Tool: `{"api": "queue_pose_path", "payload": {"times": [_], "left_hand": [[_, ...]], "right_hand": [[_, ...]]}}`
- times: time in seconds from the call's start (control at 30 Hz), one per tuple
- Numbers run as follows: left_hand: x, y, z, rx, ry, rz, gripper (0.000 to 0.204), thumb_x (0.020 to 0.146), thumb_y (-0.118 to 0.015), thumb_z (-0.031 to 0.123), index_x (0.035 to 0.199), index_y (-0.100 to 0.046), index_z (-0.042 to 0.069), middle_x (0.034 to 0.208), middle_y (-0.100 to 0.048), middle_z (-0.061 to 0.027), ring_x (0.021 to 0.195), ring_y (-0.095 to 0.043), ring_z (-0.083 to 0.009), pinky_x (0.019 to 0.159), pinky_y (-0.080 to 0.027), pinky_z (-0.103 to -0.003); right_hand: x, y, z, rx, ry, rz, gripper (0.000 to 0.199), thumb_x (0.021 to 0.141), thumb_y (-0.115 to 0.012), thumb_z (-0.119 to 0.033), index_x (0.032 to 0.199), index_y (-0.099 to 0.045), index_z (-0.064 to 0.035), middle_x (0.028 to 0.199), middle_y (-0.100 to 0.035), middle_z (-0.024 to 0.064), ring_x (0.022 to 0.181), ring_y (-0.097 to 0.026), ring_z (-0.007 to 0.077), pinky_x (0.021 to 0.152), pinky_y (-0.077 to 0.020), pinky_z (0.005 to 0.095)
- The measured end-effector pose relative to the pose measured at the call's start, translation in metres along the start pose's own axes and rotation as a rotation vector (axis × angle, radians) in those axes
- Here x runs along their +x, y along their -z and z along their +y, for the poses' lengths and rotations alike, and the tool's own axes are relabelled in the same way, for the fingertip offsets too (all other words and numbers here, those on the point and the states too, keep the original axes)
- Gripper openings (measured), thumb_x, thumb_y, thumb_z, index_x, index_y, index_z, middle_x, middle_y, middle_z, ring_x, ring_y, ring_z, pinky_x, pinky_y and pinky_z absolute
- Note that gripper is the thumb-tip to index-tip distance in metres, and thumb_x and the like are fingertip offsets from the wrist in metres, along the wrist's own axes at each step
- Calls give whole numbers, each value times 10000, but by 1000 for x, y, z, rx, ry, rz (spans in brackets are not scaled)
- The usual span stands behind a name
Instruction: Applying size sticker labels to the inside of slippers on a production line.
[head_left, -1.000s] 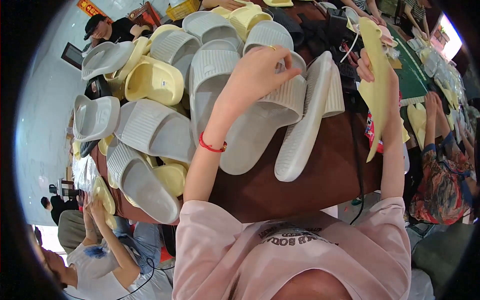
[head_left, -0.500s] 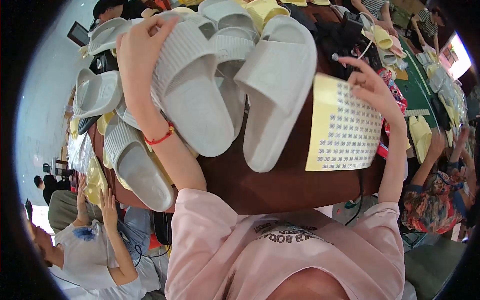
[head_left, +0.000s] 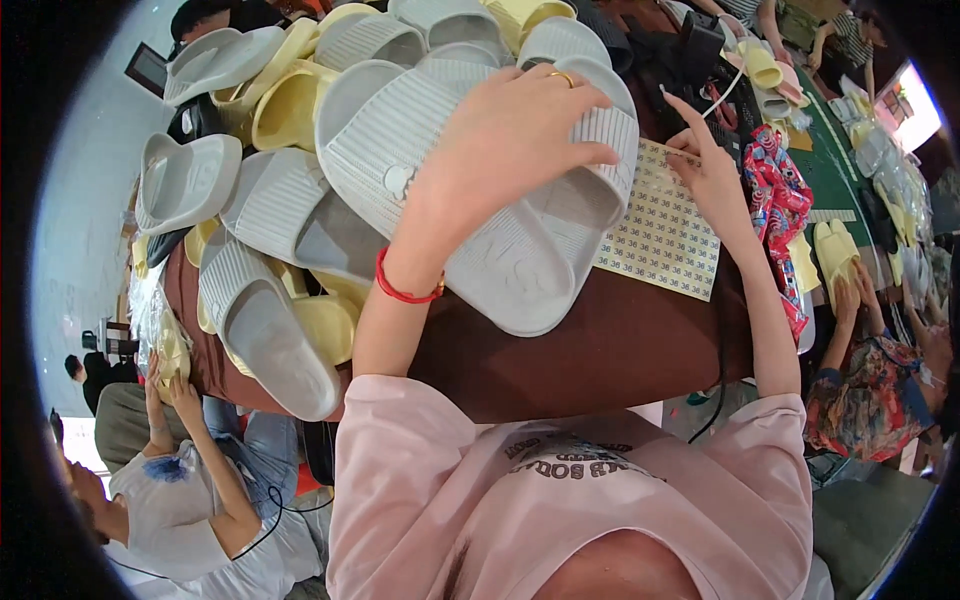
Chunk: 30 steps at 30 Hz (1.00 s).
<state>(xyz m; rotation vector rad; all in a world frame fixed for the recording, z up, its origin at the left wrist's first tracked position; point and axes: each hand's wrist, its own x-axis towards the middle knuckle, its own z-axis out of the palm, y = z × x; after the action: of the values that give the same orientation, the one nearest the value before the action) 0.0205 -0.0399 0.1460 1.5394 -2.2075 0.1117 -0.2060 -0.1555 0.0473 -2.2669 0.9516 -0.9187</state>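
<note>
Two grey slide sandals lie in front of me, the left one (head_left: 515,270) overlapping the right one (head_left: 608,150). My left hand (head_left: 510,135), with a ring and a red cord bracelet, spreads over their straps. Its fingers are apart, reaching toward the right sandal; what the fingertips touch is unclear. Beside the sandals is a pale yellow sheet of small printed stickers (head_left: 665,240), its left side partly behind the right sandal. My right hand (head_left: 712,180) has its bent fingers on the sheet's top edge, index finger pointing up. Whether a sticker clings to that fingertip is too small to tell.
More grey slides (head_left: 270,340) and yellow slides (head_left: 290,105) pile up at left and back. Red wrappers (head_left: 778,190) and a dark device (head_left: 703,40) with a white cable stand right. People sit on both sides; a co-worker's hands (head_left: 850,285) touch yellow slides.
My left hand has moved right from the left sandal's edge to over the straps. The two sandals have come together. The sticker sheet has shifted left and away from me with my right hand.
</note>
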Motion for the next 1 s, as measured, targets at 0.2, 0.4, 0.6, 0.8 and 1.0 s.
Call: {"api": "queue_pose_path", "payload": {"times": [0.2, 0.4, 0.6, 0.8, 1.0], "left_hand": [[-11, 1, -11, 125, 63, 10, 562, 782, -657, 457, 1227, -588, 121, 1195, -605, -94, 1055, -576, -298, 909, -450, -369], [1, 30, -2, 62, 218, -52, 456, 793, -654, 414, 1105, -618, 83, 1076, -602, -101, 963, -580, -303, 852, -464, -379], [12, 53, 17, -172, 495, -12, 306, 891, -618, 302, 925, -590, 0, 897, -567, -138, 828, -560, -254, 731, -432, -354], [8, 27, 9, -161, 440, 268, 343, 883, -609, 315, 982, -596, -13, 961, -600, -182, 878, -588, -335, 769, -449, -391], [1, 25, 0, -171, 268, -1, 376, 900, -583, 289, 1120, -559, -15, 1093, -608, -210, 1014, -584, -349, 854, -450, -408]], "right_hand": [[-3, 2, -9, 152, -145, -326, 753, 795, -578, 73, 1457, -324, -179, 787, -576, 45, 738, -555, 121, 731, -462, 274], [-4, 16, -13, 136, -152, -458, 723, 818, -572, 38, 1467, -298, -123, 829, -606, 36, 772, -552, 103, 778, -448, 247], [-2, 0, -16, 342, -32, -195, 569, 957, -516, -152, 1476, -284, -177, 1025, -651, 87, 956, -613, 155, 891, -456, 295], [-6, 1, -31, 795, -128, -154, 680, 968, -522, -170, 1510, -113, -219, 1198, -567, 168, 1051, -601, 218, 941, -469, 345], [-9, -9, -24, 607, -120, -125, 918, 860, -651, -32, 1507, -40, -255, 1200, -534, 154, 896, -601, 163, 800, -538, 338]]}}
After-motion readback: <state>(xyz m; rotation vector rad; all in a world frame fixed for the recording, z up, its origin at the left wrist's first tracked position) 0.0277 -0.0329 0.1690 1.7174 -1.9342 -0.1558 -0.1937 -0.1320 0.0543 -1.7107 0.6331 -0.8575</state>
